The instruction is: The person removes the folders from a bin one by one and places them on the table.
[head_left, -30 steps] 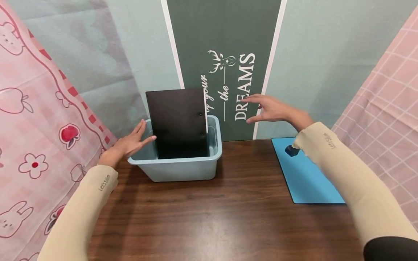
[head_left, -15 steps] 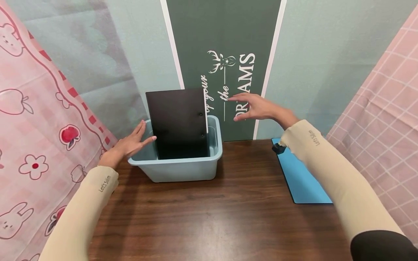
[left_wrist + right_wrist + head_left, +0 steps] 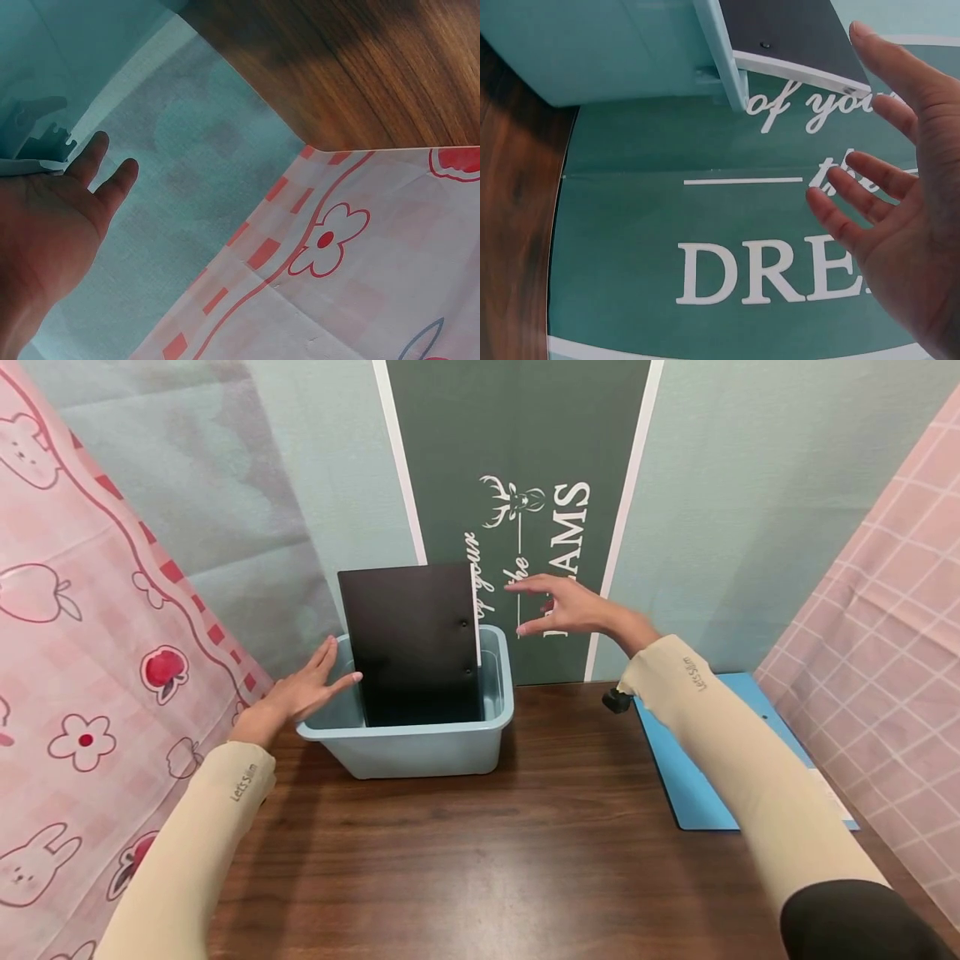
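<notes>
A light blue plastic bin [image 3: 427, 754] stands on the table near the back. In it leans a flat black board [image 3: 408, 635] with two small rivets and a white right edge, its upper part above the rim. My left hand [image 3: 302, 692] lies at the bin's left rim, fingers extended and thumb pointing toward the board. To the right of the board my right hand [image 3: 573, 607] hovers with thumb and fingers spread apart, holding nothing. In the right wrist view, the board's white edge [image 3: 802, 71] appears just beyond my fingers.
A blue flat board [image 3: 686, 768] lies at the right of the wooden table [image 3: 480, 860], partly behind my right sleeve. A green printed backdrop [image 3: 517, 443] rises at the back. Pink patterned cloths [image 3: 112, 635] hang at both sides.
My right hand has moved left toward the black board, its thumb and fingers still apart. More of the blue board's far side shows now. The left hand has stayed at the bin's rim.
</notes>
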The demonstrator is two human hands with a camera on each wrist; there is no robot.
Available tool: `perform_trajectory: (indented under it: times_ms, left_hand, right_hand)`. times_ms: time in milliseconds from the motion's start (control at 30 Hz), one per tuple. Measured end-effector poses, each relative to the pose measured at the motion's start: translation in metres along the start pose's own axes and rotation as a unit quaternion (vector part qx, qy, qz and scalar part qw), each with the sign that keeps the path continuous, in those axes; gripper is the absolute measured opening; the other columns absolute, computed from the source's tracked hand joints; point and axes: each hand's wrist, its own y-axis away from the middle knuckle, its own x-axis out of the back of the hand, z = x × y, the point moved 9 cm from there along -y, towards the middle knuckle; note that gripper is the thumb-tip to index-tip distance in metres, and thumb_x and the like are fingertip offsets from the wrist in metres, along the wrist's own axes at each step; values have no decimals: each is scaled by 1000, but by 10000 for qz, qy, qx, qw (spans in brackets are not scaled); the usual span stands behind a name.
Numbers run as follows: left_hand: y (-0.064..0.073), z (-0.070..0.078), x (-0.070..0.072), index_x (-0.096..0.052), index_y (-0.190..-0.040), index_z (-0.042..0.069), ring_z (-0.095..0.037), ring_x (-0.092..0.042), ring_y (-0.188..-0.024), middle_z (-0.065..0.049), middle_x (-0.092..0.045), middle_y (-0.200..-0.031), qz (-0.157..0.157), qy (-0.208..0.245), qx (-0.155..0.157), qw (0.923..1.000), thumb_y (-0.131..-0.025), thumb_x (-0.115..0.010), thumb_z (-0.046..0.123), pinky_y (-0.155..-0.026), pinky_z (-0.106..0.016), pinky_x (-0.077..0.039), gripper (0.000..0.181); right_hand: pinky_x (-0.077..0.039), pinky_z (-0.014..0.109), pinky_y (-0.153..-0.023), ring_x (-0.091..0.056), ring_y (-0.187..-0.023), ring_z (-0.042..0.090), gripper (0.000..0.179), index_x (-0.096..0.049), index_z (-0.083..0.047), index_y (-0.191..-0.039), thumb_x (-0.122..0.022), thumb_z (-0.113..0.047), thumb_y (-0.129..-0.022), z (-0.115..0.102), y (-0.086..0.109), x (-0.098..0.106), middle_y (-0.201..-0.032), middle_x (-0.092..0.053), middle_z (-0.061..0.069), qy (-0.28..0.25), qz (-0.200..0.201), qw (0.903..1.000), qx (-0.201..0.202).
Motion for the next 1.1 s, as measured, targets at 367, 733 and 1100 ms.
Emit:
perform_trajectory:
  times_ms: [367, 733, 1100]
  left_hand:
    - [-1, 0, 0, 20, -168, 18, -48, -10, -161, -6, 24, -176, -16, 93, 20, 10000, -105, -29, 75, -118, -78, -16, 98]
    - [0, -2, -2, 20, -168, 18, -47, -10, -161, -6, 24, -176, -34, 119, -2, 9999, -105, -29, 75, -117, -75, -24, 97]
    - [1, 0, 0, 18, -168, 16, -47, -11, -161, -9, 21, -177, 3, 94, -76, 9999, -106, -31, 73, -118, -75, -24, 97]
  right_hand:
    - [-50, 52, -111, -50, -142, 35, 76, -52, -16, -159, -85, -28, -92, -3, -16, -13, -162, -47, 8, -721, -27, 9973, -151]
    - [-39, 57, -120, -46, -149, 34, 72, -51, -15, -159, -82, -25, -94, -1, -37, -31, -165, -46, 7, -1353, 61, 9907, -125]
    - [-40, 52, -121, -44, -152, 32, 70, -49, -19, -161, -78, -25, -97, 3, -50, -49, -167, -43, 4, -1894, 100, 9816, -201]
